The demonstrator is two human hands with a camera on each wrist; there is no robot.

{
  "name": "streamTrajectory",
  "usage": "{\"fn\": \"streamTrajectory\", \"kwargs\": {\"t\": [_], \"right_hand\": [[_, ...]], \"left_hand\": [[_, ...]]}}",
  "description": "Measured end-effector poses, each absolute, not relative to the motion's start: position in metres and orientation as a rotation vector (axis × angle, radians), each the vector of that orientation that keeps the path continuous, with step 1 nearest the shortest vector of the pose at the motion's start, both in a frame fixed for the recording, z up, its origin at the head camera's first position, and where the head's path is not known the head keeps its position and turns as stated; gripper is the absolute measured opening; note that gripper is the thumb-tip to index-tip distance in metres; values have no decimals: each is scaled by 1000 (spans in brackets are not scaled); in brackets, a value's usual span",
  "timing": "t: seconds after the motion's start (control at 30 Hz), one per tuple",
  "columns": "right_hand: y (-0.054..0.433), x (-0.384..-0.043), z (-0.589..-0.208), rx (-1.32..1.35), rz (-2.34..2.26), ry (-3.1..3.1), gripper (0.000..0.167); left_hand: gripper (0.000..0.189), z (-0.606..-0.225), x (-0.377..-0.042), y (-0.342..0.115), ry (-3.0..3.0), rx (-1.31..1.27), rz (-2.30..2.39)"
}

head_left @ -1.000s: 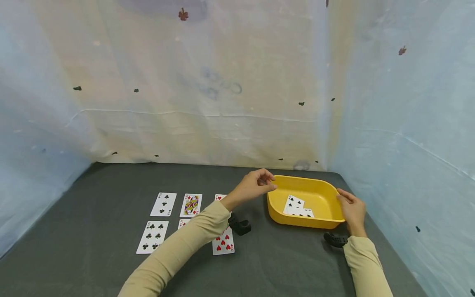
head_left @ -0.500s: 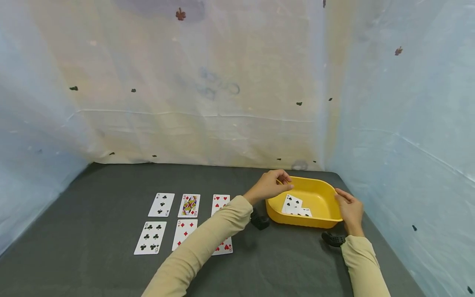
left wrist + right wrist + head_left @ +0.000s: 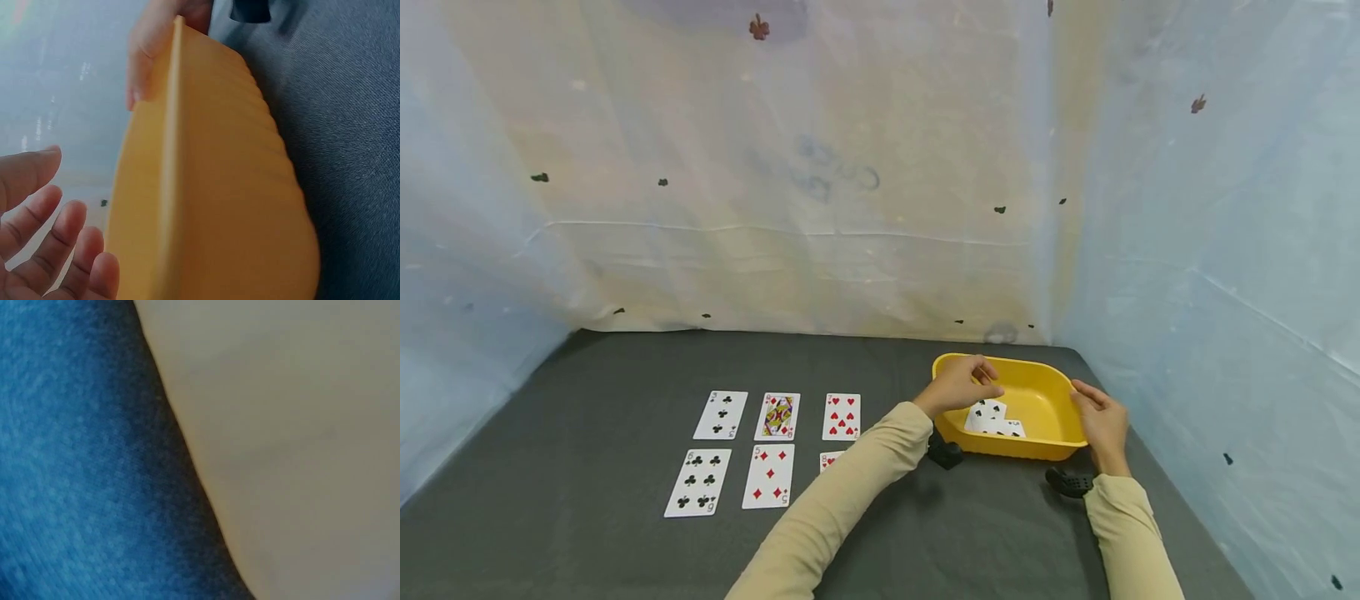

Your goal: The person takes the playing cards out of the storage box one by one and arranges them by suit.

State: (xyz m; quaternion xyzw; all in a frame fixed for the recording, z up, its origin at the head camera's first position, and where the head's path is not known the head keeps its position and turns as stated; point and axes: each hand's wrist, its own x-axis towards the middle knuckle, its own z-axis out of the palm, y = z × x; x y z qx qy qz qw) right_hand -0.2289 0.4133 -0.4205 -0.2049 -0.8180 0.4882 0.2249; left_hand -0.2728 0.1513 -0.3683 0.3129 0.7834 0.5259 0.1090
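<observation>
A yellow plastic tub (image 3: 1047, 404) stands on the dark table at the right. My right hand (image 3: 1103, 425) grips its right rim. Over the tub's left side hovers my left hand (image 3: 961, 387), with fingers loosely bent and nothing between them; the left wrist view shows these fingers (image 3: 69, 225) apart from the tub's wall (image 3: 231, 169). Inside the tub lie two overlapping playing cards with black spades, one upper card (image 3: 988, 409) and one lower card (image 3: 1004, 428). My left hand partly overlaps the tub's inside in the head view.
Left of the tub, cards lie face up in two rows: three of clubs (image 3: 721, 415), queen of diamonds (image 3: 777, 416), seven of hearts (image 3: 842, 416), six of clubs (image 3: 697, 482), five of diamonds (image 3: 769, 476). The left sleeve mostly hides an eight of hearts (image 3: 830, 459). Sheeting (image 3: 820, 275) hangs behind.
My left hand has moved right, from beside the tub's left rim to over its inside. The left forearm now uncovers the five of diamonds and seven of hearts. My right hand keeps its grip.
</observation>
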Motion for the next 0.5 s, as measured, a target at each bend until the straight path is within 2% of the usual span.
{"fn": "streamTrajectory", "kwargs": {"t": [0.5], "right_hand": [[412, -230, -421, -564, 1344, -2259, 36]], "left_hand": [[27, -401, -279, 188, 2442, 783, 1303]]}}
